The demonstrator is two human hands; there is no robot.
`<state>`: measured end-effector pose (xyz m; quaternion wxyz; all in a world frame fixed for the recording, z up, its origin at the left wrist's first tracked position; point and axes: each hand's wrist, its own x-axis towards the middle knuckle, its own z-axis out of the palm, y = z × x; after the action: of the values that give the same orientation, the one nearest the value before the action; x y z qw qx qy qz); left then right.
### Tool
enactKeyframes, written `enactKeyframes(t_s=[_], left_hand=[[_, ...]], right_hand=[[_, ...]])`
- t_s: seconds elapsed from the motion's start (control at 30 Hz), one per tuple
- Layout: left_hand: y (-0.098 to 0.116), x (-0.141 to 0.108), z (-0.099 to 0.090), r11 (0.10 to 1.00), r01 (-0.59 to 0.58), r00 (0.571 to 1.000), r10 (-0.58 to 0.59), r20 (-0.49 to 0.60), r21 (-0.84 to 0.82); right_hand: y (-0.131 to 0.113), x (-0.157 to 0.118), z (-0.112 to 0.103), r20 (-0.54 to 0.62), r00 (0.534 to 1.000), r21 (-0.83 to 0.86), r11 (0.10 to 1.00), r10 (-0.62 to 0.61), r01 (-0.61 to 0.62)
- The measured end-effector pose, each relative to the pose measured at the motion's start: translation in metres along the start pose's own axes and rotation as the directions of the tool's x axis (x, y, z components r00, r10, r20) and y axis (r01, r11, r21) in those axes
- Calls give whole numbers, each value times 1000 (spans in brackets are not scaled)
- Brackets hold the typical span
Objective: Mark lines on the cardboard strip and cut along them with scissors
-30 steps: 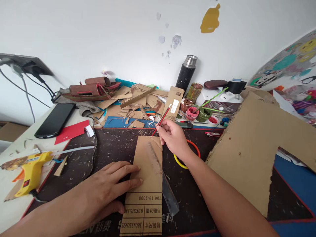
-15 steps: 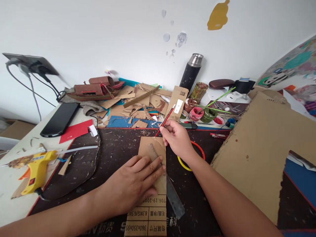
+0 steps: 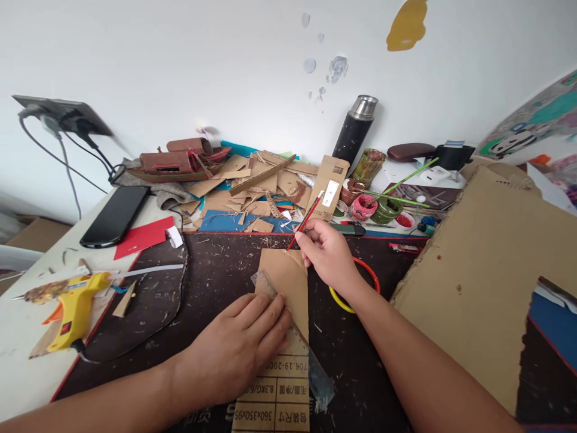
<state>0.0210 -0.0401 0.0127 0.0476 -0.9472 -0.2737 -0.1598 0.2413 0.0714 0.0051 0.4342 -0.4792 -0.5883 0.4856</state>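
A strip of brown cardboard (image 3: 288, 270) with printed text at its lower end lies on the dark mat. Across it, slanting, rests a clear ruler (image 3: 318, 373). My left hand (image 3: 243, 343) presses on the ruler and cardboard, its fingers close together and partly curled over the ruler; whether they grip it is hard to tell. Pinched in my right hand (image 3: 327, 249) is a red pencil (image 3: 309, 216), its tip at the top edge of the cardboard.
A yellow glue gun (image 3: 76, 310) and a black phone (image 3: 115, 216) lie at left. Cardboard scraps (image 3: 265, 174), paint jars (image 3: 364, 206) and a flask (image 3: 354, 132) stand behind. Large cardboard (image 3: 478, 264) is at right, a yellow-red ring (image 3: 376, 276) under my right forearm.
The ruler's upper end has shifted left and down on the cardboard, and my left hand has moved slightly lower with it. My right hand still holds the pencil near the top edge.
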Motion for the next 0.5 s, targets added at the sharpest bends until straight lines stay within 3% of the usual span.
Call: enactKeyframes(t_s=[0.1,0.23,0.5], left_hand=[[0,2,0,999,46,998,-45,-42,10],[0,4,0,992,113,993,-113,-20,47],[0,4,-1,993,115,993,-115,-3,38]], right_hand=[[1,0,0,0,1000,-11,1000,2,-2],[2,-1,1,-2,1000,-15,1000,6,-6],[-11,-9,7,-48,999,82,997,1,3]])
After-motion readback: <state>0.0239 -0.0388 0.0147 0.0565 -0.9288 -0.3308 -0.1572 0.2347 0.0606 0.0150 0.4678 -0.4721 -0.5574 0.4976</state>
